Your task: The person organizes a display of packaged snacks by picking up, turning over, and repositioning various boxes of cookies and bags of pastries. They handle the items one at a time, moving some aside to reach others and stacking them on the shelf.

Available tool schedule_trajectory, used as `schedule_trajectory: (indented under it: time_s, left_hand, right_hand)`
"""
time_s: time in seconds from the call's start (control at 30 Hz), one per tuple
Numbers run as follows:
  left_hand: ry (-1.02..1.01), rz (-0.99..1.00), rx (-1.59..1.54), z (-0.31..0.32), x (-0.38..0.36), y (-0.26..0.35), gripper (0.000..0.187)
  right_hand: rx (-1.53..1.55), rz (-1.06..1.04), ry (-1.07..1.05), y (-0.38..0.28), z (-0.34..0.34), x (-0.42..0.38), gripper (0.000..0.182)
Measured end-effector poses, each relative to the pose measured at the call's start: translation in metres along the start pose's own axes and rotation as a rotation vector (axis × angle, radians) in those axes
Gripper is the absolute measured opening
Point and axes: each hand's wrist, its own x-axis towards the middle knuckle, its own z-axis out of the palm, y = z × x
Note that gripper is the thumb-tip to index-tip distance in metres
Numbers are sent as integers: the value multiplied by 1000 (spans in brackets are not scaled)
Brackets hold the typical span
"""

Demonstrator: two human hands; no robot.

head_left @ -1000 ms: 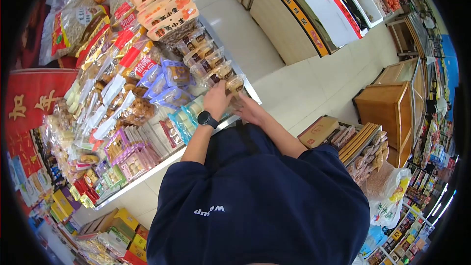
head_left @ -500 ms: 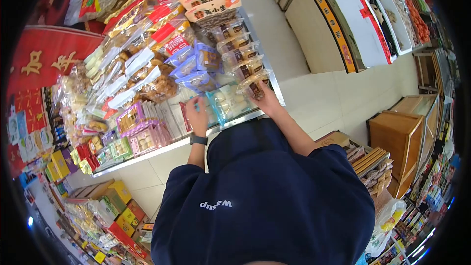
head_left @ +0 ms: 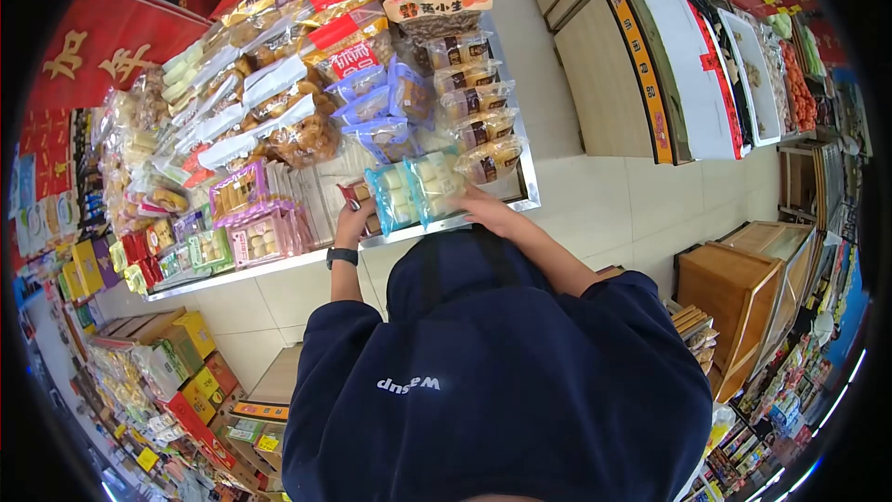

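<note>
My left hand (head_left: 349, 225), with a dark band on the wrist, grips the lower left side of a small red-edged pack (head_left: 358, 195) of brown pastries. To its right lie two clear packs with light-blue edges, a left one (head_left: 395, 193) and a right one (head_left: 435, 177), holding pale round pastries. My right hand (head_left: 487, 212) has its fingers stretched out against the lower right side of the right blue-edged pack; some fingertips are hidden. Just above that hand is the nearest brown-labelled cake pack (head_left: 491, 160) of a column along the stand's right edge.
Purple-edged bags (head_left: 383, 135) lie behind the blue-edged packs. Pink pastry packs (head_left: 262, 237) stand to the left. A metal rim (head_left: 334, 258) borders the display stand. Beyond the tiled floor (head_left: 604, 191) are another counter (head_left: 613, 74) and a wooden cabinet (head_left: 729, 279).
My right hand has left the nearest brown-labelled cake pack and moved down to the blue-edged pack's side. My left hand has shifted down and left, onto the red-edged pack.
</note>
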Motion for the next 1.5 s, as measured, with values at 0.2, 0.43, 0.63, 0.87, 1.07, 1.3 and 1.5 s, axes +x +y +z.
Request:
schedule_trajectory:
  time_s: [0.2,0.43,0.63,0.87,1.07,1.3,1.5]
  left_hand:
    - [44,108,-76,13,-11,1,34]
    - [252,233,433,-9,-55,42,48]
    - [615,174,902,-53,-85,69,52]
    - [857,87,1078,-96,-108,98,40]
    - [760,218,977,-91,-157,164,41]
    - [277,646,996,-44,-159,236,41]
    - [-55,810,1149,51,-80,202,31]
  right_hand:
    - [-483,-5,151,-6,24,29,125]
    - [-506,26,-129,-15,60,55,129]
    - [-392,57,-362,-29,124,83,120]
    - [-558,-120,-466,-21,150,102,98]
    - [-409,102,-400,-22,101,81,79]
    - [-51,76,-237,-8,35,36,66]
    - [309,-22,-264,28,21,29,60]
